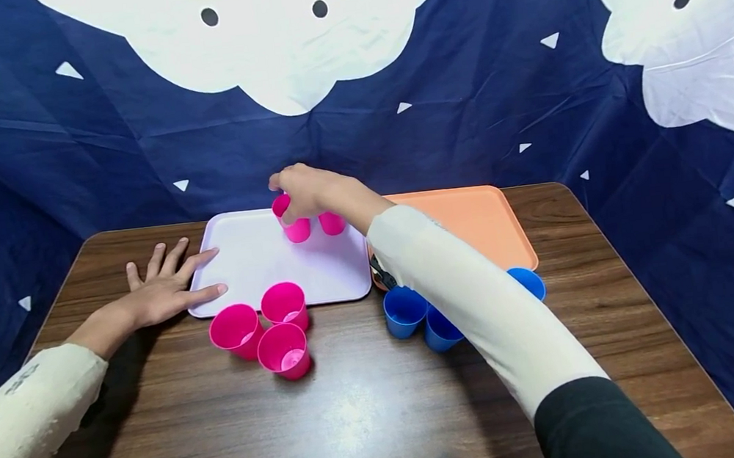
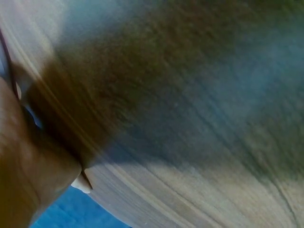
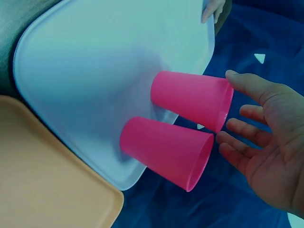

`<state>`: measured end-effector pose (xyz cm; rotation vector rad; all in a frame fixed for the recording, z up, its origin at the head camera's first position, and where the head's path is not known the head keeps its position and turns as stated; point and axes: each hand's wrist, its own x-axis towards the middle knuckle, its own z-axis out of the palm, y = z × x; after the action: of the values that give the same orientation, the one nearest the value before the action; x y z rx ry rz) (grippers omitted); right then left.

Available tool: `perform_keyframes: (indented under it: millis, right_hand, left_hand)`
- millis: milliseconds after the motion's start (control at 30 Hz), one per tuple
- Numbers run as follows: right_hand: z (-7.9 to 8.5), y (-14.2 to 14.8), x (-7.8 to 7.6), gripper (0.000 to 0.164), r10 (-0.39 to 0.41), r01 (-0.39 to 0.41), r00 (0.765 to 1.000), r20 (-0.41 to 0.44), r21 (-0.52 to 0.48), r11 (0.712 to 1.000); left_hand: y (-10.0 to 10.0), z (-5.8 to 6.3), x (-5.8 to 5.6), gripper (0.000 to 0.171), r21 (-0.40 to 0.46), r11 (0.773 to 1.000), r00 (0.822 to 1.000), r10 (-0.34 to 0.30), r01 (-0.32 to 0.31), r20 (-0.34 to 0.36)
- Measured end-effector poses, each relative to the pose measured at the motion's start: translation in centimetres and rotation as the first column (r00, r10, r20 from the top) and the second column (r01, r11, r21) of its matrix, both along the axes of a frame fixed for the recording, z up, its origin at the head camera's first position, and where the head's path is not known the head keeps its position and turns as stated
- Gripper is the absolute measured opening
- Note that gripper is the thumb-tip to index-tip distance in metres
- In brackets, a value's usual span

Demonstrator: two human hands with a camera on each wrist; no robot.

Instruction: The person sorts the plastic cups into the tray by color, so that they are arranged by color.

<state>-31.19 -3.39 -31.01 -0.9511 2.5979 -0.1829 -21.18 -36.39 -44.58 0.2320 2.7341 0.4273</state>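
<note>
Two pink plastic cups, one nearer the tray's middle and the other to its right, stand mouth up on the lavender tray. My right hand is at the rim of the more central cup. In the right wrist view its thumb tip meets that cup's rim, while the fingers hang loose beside the mouths of both cups. With fingers spread, my left hand rests at the tray's left edge, its thumb and forefinger over the rim. The left wrist view shows mostly shadowed tabletop.
Three pink cups stand grouped in front of the lavender tray. To the right, an orange tray adjoins it, with several blue cups before it, partly hidden by my right sleeve. A dark blue cloth hangs behind the wooden table.
</note>
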Motion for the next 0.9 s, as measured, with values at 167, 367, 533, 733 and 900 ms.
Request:
perform_keyframes:
  millis: [167,367,533,733,900]
  right_hand:
    - [0.8,-0.3,0.8,0.081,0.046,-0.047,0.998,-0.048,-0.015,0.999]
    - [2.3,-0.1,2.6,0.085,0.115,-0.118,0.991,-0.062,-0.051,0.992]
    - [3.5,0.6,4.3,0.085,0.151,-0.154,0.988,-0.041,-0.091,0.984]
    - [3.8,1.4,6.3,0.08,0.22,-0.223,0.975,-0.036,-0.104,0.969]
    - [3.2,1.6,7.9,0.079,0.301,-0.3,0.954,0.0,-0.081,0.951]
  left_hand:
    - [0.0,-0.1,-0.1,0.103,-0.002,1.0,1.0,0.005,-0.005,-0.001]
    - [0.0,-0.1,-0.2,0.103,-0.001,1.0,1.0,0.011,-0.011,0.004]
    - [-0.1,-0.3,-0.1,0.103,0.022,0.999,1.0,0.023,-0.023,0.005]
    - [-0.1,-0.4,-0.1,0.102,0.046,0.999,1.0,0.027,-0.026,-0.007]
    - [-0.2,-0.3,0.0,0.102,0.05,0.998,0.999,0.026,-0.025,-0.025]
